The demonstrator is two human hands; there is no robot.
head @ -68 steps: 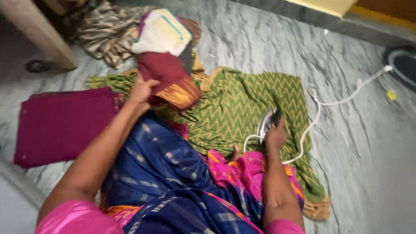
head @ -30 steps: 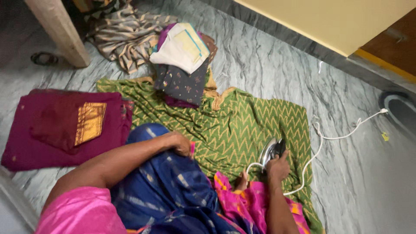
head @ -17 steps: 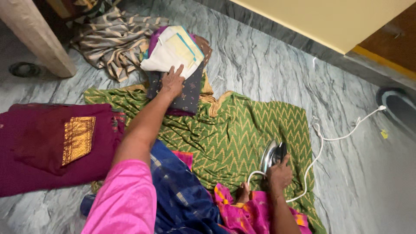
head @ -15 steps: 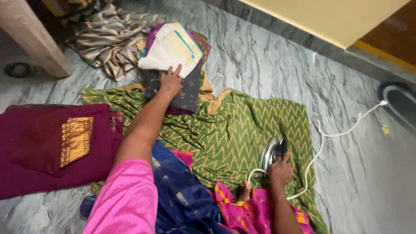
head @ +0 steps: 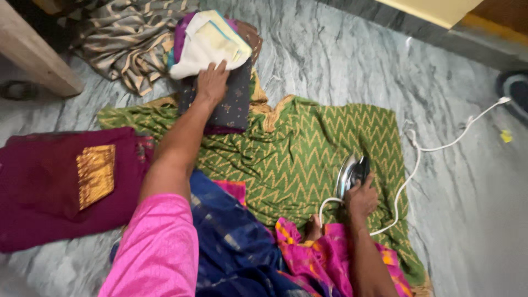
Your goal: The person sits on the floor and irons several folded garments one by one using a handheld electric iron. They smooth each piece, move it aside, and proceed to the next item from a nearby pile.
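Note:
My left hand [head: 212, 83] reaches forward onto a dark dotted folded cloth [head: 234, 107] in a stack of folded garments, its fingers against the white and pale-yellow folded cloth [head: 206, 44] on top. My right hand [head: 361, 196] grips the handle of a silver electric iron [head: 349, 171] standing on a green zigzag-patterned cloth [head: 308, 143] spread over the floor. A folded maroon garment with a gold band [head: 60, 179] lies at my left.
The iron's white cord [head: 434, 147] trails right across the grey marble floor [head: 341, 60]. A striped brown cloth [head: 126, 33] is heaped at the back left beside a wooden furniture leg [head: 30, 49]. A dark mat [head: 514, 88] lies at the right edge.
My left hand put the maroon gold-banded piece on the maroon pile at the left, drew back to my knee, then reached out to the garment stack. The right hand stayed on the iron.

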